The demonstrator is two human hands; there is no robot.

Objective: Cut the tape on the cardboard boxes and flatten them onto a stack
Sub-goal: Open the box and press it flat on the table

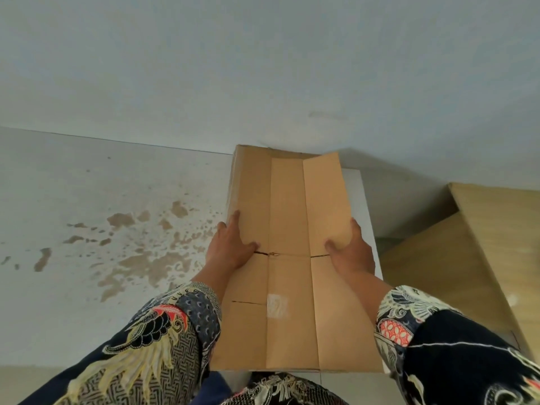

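A long flattened brown cardboard box [289,229] lies in front of me on a white surface [362,206], its far end against the wall. My left hand [230,247] grips its left edge, thumb on top and fingers along the side. My right hand [350,249] grips its right edge the same way. A white patch of label residue [277,306] marks the centre panel near me. No cutter or tape is visible.
More flat cardboard [467,249] lies to the right, lower than the white surface. A stained white floor [117,235] spreads to the left. The pale wall [263,68] stands close behind. My patterned sleeves fill the lower corners.
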